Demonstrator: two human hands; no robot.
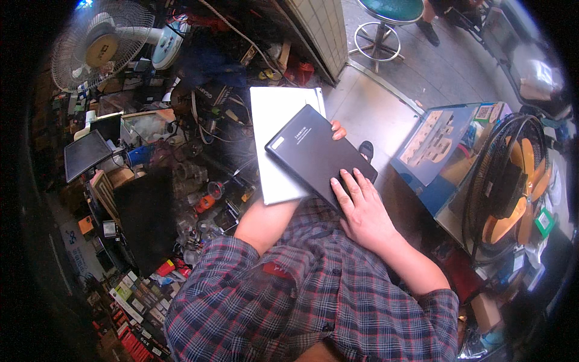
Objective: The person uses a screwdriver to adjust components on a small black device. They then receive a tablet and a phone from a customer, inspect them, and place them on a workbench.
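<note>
A flat black rectangular case (301,142) with white print and a small white label lies tilted across a flat white panel (268,175) in front of my body. My left forearm runs beneath the white panel. The fingertips of my left hand (339,130) curl over the black case's far right edge; the rest of that hand is hidden. My right hand (365,208) holds the black case's near right end, its fingers on top and its thumb by the lower corner. Whether the black case is a box or a device I cannot tell.
On the left, a cluttered bench carries small parts, cables, a dark monitor (87,155) and a white fan (102,48). To the right stand a blue printed box (434,145) and a black fan with orange blades (518,193). A green stool (389,9) stands far off, near another person's foot (427,33).
</note>
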